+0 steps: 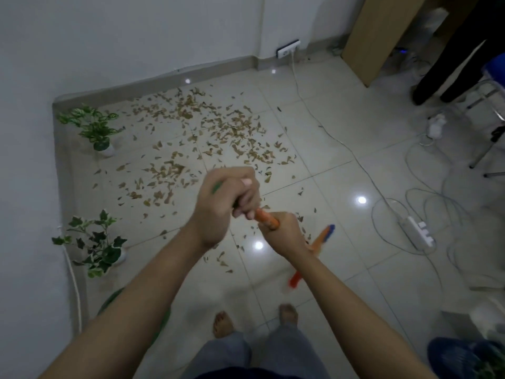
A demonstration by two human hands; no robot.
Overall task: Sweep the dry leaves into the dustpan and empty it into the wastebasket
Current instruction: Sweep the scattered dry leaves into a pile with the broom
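Gripping the orange broom handle [267, 218], both hands are clenched on it: the left hand [224, 203] higher, also closed around something green, the right hand [284, 232] lower and nearer the broom head [311, 255]. That head is blurred, low on the floor [341, 242] to the person's right. The dry leaves [207, 138] lie scattered ahead and leftward, toward the wall corner, so the handle slants away from them. A green shape [109, 299] at lower left may be the dustpan.
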